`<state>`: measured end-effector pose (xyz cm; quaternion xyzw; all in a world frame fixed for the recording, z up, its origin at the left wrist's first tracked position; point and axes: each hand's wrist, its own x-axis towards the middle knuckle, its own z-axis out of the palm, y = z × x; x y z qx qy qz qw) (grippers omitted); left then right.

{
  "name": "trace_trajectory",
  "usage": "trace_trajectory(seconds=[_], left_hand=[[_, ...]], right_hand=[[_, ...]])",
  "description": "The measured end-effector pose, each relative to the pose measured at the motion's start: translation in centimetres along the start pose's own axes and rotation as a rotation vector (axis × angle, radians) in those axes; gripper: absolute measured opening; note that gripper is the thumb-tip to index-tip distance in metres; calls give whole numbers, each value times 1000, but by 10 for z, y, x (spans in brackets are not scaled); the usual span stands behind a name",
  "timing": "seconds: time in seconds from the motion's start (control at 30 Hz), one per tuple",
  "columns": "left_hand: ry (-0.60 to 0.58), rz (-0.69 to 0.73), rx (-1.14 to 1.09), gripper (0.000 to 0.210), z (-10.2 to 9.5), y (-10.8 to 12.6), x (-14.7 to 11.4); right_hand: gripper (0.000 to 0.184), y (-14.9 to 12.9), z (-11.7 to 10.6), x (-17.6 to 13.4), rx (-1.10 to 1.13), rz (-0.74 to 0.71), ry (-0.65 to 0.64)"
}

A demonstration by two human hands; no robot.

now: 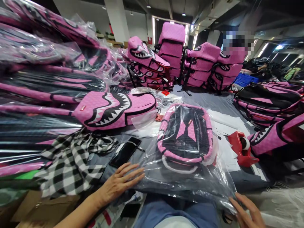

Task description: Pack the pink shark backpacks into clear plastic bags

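A pink and black backpack point(185, 134) lies in a clear plastic bag point(152, 177) on the dark-covered table in front of me. Its back panel faces up, and a pale handle loop points toward me. My left hand point(124, 179) rests with outstretched, spread fingers at the bag's left front edge. At the right front corner, my right hand point(248, 210) has its fingers over the plastic, gripping the edge; its thumb is hidden. A black phone point(126, 152) lies just beyond my left hand. Left of the bagged backpack is an unbagged pink backpack point(114, 110) with a shark-mouth print.
Plastic-wrapped backpacks point(42, 85) are piled high at left, beside a black-and-white checked cloth point(73, 161). A red tape dispenser point(242, 148) and white papers point(224, 139) lie at right. More pink backpacks point(172, 47) are stacked at the back. A cardboard box point(45, 205) sits low left.
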<state>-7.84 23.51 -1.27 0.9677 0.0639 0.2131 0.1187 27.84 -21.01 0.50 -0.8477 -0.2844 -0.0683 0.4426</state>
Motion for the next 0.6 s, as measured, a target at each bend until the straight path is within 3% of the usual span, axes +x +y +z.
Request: trace_trajectory(seconds=[0.07,0.17,0.23,0.33,0.43,0.53,0.6], left_hand=[[25,-83,-157,36,0,3,7],[75,-383,-479,41,-5,11,24],[127,-531,-632,48,-8,18,35],[228,-660,-762,60,-11,28,52],[319,-789,-811,65,-7,32,70],[334,-911,-879,67,3,28,91],[280,-977,-940,70,10,23,107]], right_hand=[[43,-3,-7,10,30,-41,-89],[41,-6,-12,30,125,-29,-172],[41,-13,-3,41,245,12,-52],[51,-31,30,54,437,99,246],[62,-45,62,65,367,228,423],[72,-50,75,77,286,308,380],[76,-50,77,84,291,323,258]])
